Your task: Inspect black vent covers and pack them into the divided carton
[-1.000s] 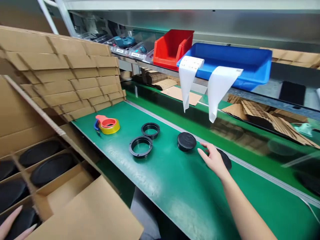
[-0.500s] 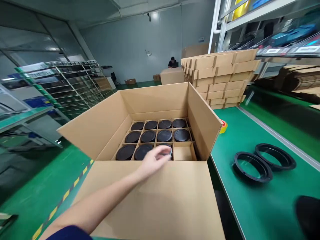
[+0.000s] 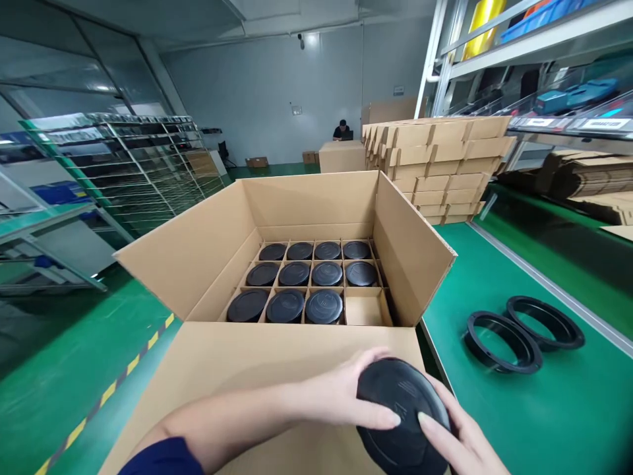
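Both of my hands hold one round black cap (image 3: 403,415) low in the view, over the near flap of an open cardboard box (image 3: 316,204). My left hand (image 3: 341,396) grips its left edge with the thumb across the top. My right hand (image 3: 457,442) wraps the right side, fingers on the cap's face. Inside the box, a cardboard grid holds several identical black caps (image 3: 309,277). One cell at the front right (image 3: 363,309) has nothing in it.
Two black rings (image 3: 524,333) lie on the green bench (image 3: 544,422) to the right. A stack of flat cardboard (image 3: 435,165) stands behind the box. Wire racks (image 3: 133,165) stand at left. A person (image 3: 341,130) sits far back by another box.
My left hand has come out of the box to the near flap. My right hand has entered the view with a black cap, and both hands now hold it.
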### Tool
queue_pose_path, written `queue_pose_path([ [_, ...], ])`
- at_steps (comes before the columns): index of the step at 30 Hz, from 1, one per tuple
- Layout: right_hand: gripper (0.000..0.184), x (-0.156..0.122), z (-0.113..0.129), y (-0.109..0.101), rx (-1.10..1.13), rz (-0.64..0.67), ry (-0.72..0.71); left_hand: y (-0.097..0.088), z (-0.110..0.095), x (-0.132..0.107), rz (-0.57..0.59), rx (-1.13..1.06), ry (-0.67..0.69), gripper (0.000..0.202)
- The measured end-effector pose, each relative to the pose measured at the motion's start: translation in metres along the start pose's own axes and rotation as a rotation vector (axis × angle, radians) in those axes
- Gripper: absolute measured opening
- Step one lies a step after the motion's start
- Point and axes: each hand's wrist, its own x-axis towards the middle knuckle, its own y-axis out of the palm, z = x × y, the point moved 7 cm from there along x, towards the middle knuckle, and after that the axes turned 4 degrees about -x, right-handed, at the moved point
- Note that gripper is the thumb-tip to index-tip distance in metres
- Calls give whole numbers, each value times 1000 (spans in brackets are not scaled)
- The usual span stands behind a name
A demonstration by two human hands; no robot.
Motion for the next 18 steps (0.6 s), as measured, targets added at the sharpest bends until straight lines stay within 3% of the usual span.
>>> queue_pose_path([
  [2,61,6,-4,4,53,-32,25,-9,-6,3,-124,352,103,119],
  [3,62,8,-5,7,78,-52,33,-6,-12,5,-129,503,193,124],
  [6,68,13,-7,21,169,-67,55,17,-30,8,14,801,482,124],
  [8,73,14,-10,27,246,-59,71,15,-38,14,14,846,522,119],
  [10,76,12,-14,19,278,-84,59,-9,-42,28,-110,836,449,114],
  [13,76,6,-28,-11,226,-150,46,-71,-33,60,-397,894,193,106],
  [14,75,4,-36,-22,203,-162,71,-89,-24,72,-445,935,91,105],
  [16,77,-3,-55,-42,179,-170,159,-112,-5,98,-419,1007,-33,106],
  [18,80,-11,-73,-59,175,-222,220,-119,12,122,-339,1051,-52,108],
])
